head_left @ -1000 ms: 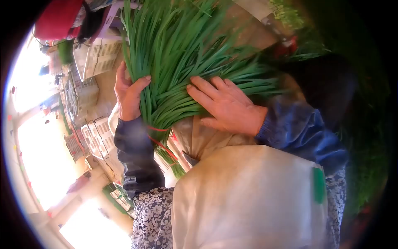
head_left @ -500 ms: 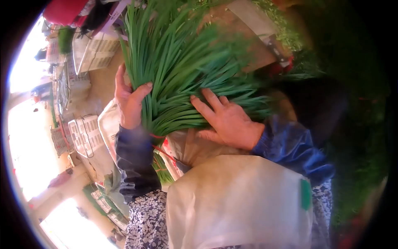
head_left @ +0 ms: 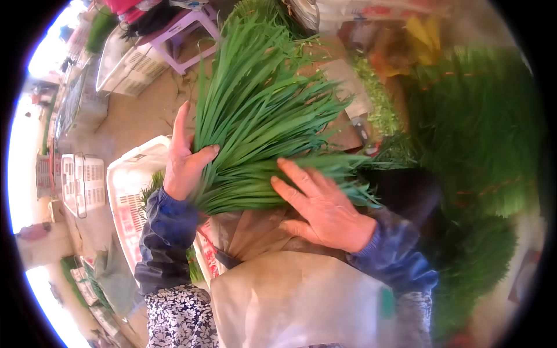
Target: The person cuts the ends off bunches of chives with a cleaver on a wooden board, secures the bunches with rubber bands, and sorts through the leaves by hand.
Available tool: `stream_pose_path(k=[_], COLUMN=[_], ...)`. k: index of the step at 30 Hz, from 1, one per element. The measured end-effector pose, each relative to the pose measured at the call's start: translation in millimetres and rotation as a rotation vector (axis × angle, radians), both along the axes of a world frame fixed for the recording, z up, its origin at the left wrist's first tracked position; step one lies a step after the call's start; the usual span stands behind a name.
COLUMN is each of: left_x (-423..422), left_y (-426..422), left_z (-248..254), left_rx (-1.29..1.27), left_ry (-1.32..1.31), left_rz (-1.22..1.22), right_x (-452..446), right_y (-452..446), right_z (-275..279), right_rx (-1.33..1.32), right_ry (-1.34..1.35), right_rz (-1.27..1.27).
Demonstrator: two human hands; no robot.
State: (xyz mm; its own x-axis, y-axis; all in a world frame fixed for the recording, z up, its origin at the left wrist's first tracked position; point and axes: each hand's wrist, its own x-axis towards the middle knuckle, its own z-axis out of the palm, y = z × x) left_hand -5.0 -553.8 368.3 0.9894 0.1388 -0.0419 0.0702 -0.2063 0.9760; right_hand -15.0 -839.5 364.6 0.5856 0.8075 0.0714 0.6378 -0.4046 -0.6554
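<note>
Greens (head_left: 267,116), your L hand (head_left: 184,165) & R hand (head_left: 325,216) now lower in view; L grip loose at greens' edge, R unclenched atop.

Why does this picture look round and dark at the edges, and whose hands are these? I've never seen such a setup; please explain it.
There is no robot here. A person wears a camera on the head, looking forward and down; its wide, curved view darkens towards the edges. The hands are the wearer's own, bare. A bunch of long green leaves lies in front of the body, above a pale apron. The left hand has its thumb against the leaves; the right hand is spread, fingertips at the leaves. A white crate stands beside the left forearm.
</note>
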Motion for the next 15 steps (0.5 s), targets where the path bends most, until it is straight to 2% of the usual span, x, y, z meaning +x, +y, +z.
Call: stream_pose_path(k=[1,3,4,6,7,11,13,15], left_x=[-1.1,-4.6,-6.3,-8.6,-10.4,-20.3,-22.7,-24.4], left_y=[0.9,-3.9,-7.7,-15.4,-17.1,-21.8,-21.2,-21.3], left_z=[-1.3,4.1,7.0,10.9,12.5,15.6,15.5,16.5], left_rx=[0.005,-0.001,-0.002,-0.011,-0.013,0.033,0.094,0.098], left_ry=[-0.024,-0.016,-0.005,-0.019,-0.04,-0.072,-0.083,-0.076], left_rz=[-0.016,-0.019,-0.03,-0.025,-0.015,-0.04,-0.048,-0.031], right_x=[5.3,21.8,37.7,70.6,83.2,90.4,80.5,73.9], right_y=[0.7,2.4,8.3,21.7,26.4,37.3,43.7,44.2], right_z=[21.7,43.4,40.8,24.4,17.3,19.1,13.2,-4.6], right_rx=[-0.058,0.165,0.434,0.466,0.396,0.493,0.412,0.438], right_ry=[-0.204,-0.323,-0.328,-0.426,-0.454,-0.33,-0.456,-0.426], right_rz=[-0.058,-0.108,-0.127,-0.254,-0.292,-0.215,-0.067,-0.064])
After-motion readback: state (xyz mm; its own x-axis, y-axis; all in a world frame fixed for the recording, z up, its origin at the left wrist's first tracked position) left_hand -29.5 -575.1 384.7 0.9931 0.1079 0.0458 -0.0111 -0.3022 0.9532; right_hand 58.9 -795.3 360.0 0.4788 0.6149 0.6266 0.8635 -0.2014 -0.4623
